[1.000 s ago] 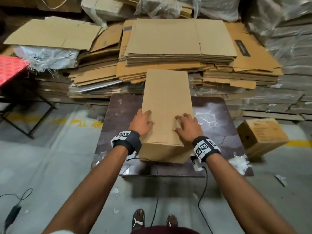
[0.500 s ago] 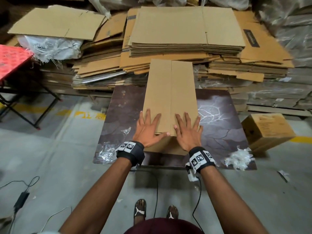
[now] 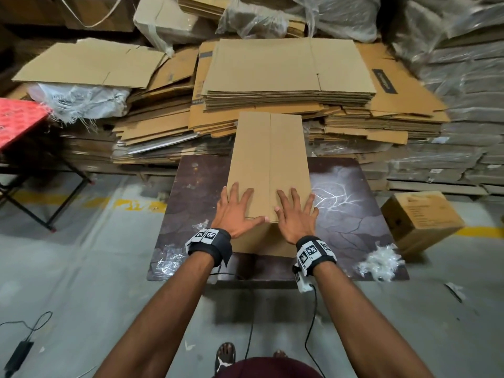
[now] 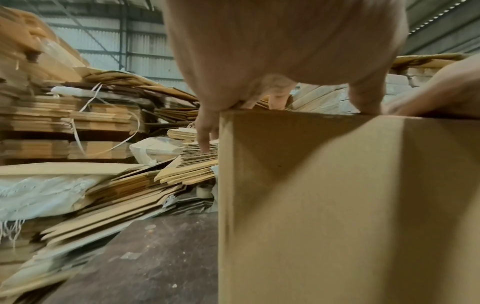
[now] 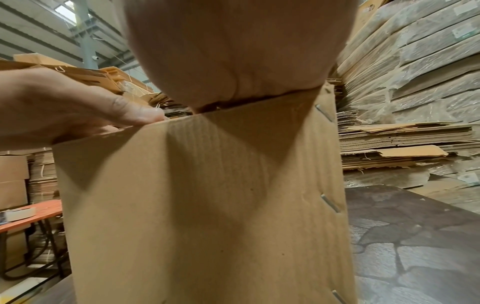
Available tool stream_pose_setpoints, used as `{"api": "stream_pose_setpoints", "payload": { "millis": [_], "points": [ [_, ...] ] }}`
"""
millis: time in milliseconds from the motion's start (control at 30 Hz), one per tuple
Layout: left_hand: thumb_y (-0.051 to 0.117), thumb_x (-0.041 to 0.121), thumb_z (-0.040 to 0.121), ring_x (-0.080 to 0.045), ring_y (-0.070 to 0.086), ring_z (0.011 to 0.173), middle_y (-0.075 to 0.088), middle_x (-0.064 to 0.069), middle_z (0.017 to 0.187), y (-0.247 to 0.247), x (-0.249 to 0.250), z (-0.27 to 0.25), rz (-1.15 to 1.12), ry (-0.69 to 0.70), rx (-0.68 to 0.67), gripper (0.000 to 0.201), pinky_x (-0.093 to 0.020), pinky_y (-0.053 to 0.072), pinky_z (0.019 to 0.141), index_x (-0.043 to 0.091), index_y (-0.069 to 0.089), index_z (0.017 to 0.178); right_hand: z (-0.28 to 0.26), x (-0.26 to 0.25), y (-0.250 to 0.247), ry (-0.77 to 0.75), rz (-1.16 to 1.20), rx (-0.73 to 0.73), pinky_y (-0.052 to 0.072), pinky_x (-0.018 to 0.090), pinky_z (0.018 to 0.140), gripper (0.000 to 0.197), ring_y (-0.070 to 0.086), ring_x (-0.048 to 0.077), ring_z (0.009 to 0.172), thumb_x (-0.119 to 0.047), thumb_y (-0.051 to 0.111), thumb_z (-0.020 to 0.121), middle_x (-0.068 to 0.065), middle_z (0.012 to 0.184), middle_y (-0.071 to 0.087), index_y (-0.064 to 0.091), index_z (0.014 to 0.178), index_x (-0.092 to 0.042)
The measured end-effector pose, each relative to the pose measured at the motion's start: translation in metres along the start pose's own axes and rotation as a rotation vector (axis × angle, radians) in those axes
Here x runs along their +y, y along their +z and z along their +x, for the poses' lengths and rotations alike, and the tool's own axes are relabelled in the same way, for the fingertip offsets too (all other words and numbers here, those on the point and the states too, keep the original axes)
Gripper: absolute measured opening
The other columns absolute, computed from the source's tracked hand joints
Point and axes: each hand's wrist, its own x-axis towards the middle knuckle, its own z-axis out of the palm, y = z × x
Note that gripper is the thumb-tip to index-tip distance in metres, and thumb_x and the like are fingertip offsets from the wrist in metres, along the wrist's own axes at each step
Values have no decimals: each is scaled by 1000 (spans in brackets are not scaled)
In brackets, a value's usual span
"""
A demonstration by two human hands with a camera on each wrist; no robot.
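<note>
1. The box [image 3: 268, 159] stands upright in the middle of the desk [image 3: 354, 214], straight in front of the person. Its far end reaches the desk's back edge, close to the stacks of flat cardboard [image 3: 286, 72].
2. Done, judging by how it lies: the box is set up into shape. Its two long top flaps are folded down and meet along a seam [image 3: 270, 165] in the middle of the top.
3. The left hand [image 3: 234, 211] lies flat on the left flap at the near end. Its fingers are straight and spread, pressing down and gripping nothing, and the little finger overhangs the box's left edge.
4. The right hand [image 3: 294, 214] lies the same way on the right flap, fingers straight, thumb beside the seam, holding nothing.
5. Left to do, as far as I can judge: no tape shows on the seam, so sealing it seems to remain. Only the palms hold the flaps level.
6. The box's long axis runs straight away from the person, and the seam follows it. A short end faces the person, with staples [image 5: 330, 202] down its right corner.
</note>
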Motion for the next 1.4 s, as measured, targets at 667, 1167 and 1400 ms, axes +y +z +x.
{"api": "stream_pose_setpoints", "payload": {
  "millis": [667, 1167, 1400],
  "points": [
    [55, 25, 89, -38, 27, 146, 44, -17, 144, -32, -44, -34, 304, -222, 574, 49, -72, 8, 117, 17, 51, 137, -6, -18, 1, -19, 4, 40, 8, 85, 109, 46, -10, 66, 144, -40, 35, 106, -7, 166, 10, 28, 145, -63],
    [24, 81, 93, -49, 21, 147, 25, -36, 155, 19, -36, -10, 1, -317, 196, 88, -69, 13, 118, 27, 11, 161, -4, -32, -36, -48, 83, -39, 18, 86, 103, 49, 15, 62, 141, -66, 44, 91, -4, 156, 23, 36, 138, -55],
    [45, 48, 101, -52, 7, 152, 22, -31, 161, 9, -22, -9, 186, -152, 283, 65, -76, 4, 116, 17, 32, 156, -8, -24, -101, -122, 180, 407, 47, 59, 98, 29, 52, 24, 117, -23, 56, 76, 2, 129, 51, 59, 105, -19]
  ]
}}
